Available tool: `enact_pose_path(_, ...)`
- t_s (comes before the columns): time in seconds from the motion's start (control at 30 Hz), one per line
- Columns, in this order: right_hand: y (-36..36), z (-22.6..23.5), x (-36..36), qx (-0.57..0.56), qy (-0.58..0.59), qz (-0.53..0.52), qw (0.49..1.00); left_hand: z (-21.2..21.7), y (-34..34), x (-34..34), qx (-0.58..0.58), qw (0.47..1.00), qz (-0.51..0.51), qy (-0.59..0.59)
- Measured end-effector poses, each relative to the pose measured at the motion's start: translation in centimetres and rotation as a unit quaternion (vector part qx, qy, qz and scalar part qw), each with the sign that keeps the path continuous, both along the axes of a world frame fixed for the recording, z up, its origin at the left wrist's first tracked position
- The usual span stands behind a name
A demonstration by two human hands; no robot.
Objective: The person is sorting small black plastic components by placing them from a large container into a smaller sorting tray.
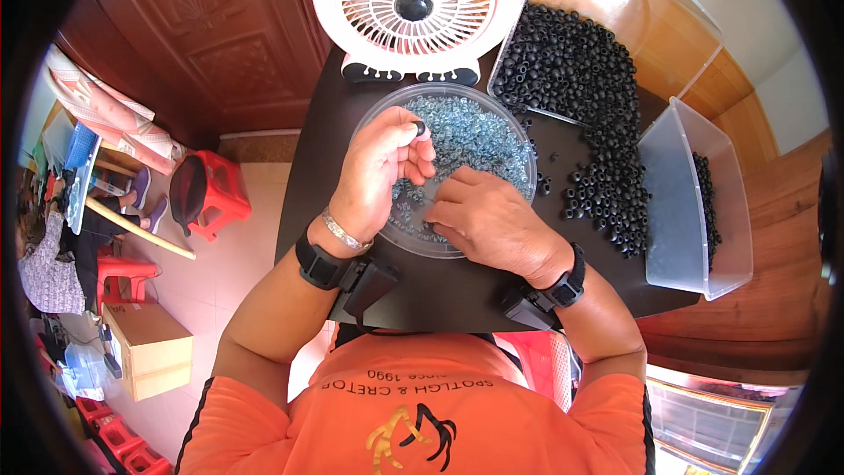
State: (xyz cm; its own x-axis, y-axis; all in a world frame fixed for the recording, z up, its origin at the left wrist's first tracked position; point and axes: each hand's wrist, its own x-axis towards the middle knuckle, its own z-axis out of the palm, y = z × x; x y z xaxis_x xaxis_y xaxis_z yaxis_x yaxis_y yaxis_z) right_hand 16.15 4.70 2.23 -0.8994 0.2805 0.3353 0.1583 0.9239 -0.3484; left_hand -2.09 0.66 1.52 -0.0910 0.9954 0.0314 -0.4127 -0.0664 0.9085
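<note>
My left hand (pixel 387 163) is raised over the left side of a round clear tub (pixel 380 113). Between its thumb and index finger it pinches a small black plastic cap (pixel 419 127); the other fingers are curled. Many tiny clear-bluish plastic pieces (pixel 475 136) fill the tub. My right hand (pixel 497 220) reaches over the tub's near right part, back of the hand up, its fingertips drawn together down at the pieces. Whatever those fingers hold, if anything, is hidden. On the dark tabletop to the right lies a spread of loose black caps (pixel 607 202), hollow and alike.
A white fan (pixel 413 4) stands behind the tub. A clear box (pixel 563 119) lies at the back right, black caps spilling out; a translucent bin (pixel 694 237) sits at the right edge. Red stools (pixel 220 198), a cardboard box (pixel 158 356) and another person (pixel 57 264) are at left.
</note>
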Motion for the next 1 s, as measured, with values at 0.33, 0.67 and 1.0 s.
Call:
enact_pose_path(0.33,1.5,0.1,0.5,-0.077,0.084,-0.119,0.986,-0.2,0.0,0.1,0.004,1.000,-0.017,-0.005)
enact_pose_path(0.67,1.5,0.3,0.8,-0.508,0.312,-0.044,0.802,-0.6,-0.6,2.7,-0.035,0.988,-0.141,0.049)
enact_pose_path(1.0,1.3,0.1,0.6,-0.518,0.320,-0.032,0.792,-0.2,-0.8,2.9,-0.012,0.988,-0.146,0.045)
